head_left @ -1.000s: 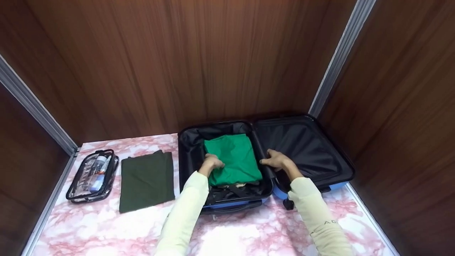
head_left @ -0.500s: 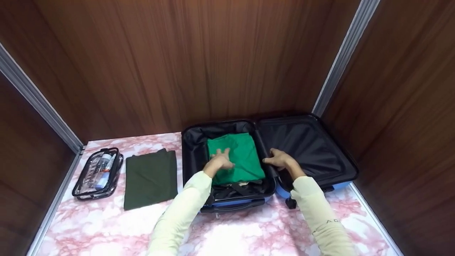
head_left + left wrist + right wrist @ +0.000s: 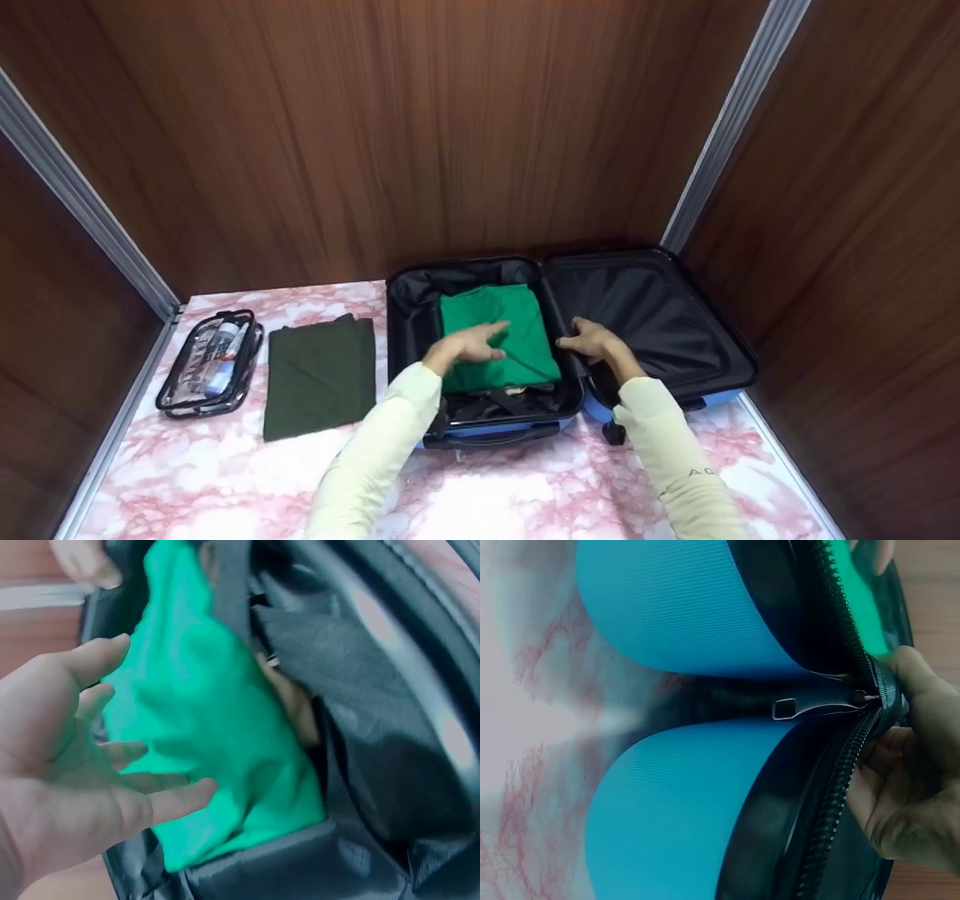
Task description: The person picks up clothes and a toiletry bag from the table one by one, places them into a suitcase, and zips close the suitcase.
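An open suitcase, blue outside and black inside, lies spread in two halves. In its left half sits a folded green garment, which also fills much of the left wrist view. My left hand is over that garment, fingers spread and holding nothing. At the fold between the halves, my right hand grips the hinge edge. The right wrist view shows its thumb on one side of the zippered spine and the fingers curled on the other. A zipper pull hangs beside it.
Left of the suitcase lies a folded dark green cloth. Farther left is a clear travel pouch with black trim and bottles inside. Brown wood-grain panels close in the pink marbled surface at the back and sides.
My left hand has lifted from the green garment's left edge and shifted right over its middle, fingers spreading. My right hand stays at the hinge edge. The head view has shifted slightly.
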Motion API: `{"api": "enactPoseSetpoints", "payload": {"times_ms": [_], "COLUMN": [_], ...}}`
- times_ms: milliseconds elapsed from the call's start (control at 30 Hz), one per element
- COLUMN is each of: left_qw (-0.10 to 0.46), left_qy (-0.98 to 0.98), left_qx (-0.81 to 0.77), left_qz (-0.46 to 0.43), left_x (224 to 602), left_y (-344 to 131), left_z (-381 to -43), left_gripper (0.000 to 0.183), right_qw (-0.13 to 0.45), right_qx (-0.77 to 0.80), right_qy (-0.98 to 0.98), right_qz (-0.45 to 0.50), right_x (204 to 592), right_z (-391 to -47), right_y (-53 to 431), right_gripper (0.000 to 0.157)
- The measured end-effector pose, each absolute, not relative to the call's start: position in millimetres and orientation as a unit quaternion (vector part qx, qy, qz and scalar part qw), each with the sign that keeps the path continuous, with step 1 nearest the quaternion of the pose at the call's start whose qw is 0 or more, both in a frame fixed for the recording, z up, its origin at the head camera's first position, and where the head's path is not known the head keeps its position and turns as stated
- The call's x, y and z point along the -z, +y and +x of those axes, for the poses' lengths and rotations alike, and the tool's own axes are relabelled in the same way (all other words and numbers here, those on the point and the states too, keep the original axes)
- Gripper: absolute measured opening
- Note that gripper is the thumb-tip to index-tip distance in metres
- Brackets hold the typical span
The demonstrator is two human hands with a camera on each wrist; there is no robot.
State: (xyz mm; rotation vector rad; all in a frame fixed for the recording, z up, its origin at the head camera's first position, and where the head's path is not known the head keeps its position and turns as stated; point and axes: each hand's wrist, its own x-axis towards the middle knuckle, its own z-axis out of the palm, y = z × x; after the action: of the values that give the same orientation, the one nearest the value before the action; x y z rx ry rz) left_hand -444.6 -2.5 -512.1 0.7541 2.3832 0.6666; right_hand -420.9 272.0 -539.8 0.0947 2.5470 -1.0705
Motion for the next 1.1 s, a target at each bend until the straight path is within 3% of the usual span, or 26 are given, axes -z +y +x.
{"api": "enactPoseSetpoints", "payload": {"times_ms": [467,667,1033,1100], "left_qw": [0.121,0.101,0.080,0.081], "left_qy": [0.866,0.816,0.801,0.798], "left_qx": [-0.397,-0.500,-0.548,-0.555], "left_qz": [0.280,0.272,0.229,0.220], "left_x": [484,479,485,485], "left_y": [-84,-116,-167,-177], "left_z": [-418,-407,-386,-383], "left_gripper": [0.061,0.061,0.061,0.063], "right_qw": [0.200,0.203,0.196,0.191], "right_qx": [0.381,0.385,0.388,0.393], "right_qy": [0.903,0.900,0.901,0.899], "right_qz": [0.016,-0.005,0.007,0.004], "right_x": [541,541,543,544], "right_z": [-421,-425,-421,-422], "right_y": [275,280,278,276], "right_gripper": [0.084,0.095,0.081,0.072]}}
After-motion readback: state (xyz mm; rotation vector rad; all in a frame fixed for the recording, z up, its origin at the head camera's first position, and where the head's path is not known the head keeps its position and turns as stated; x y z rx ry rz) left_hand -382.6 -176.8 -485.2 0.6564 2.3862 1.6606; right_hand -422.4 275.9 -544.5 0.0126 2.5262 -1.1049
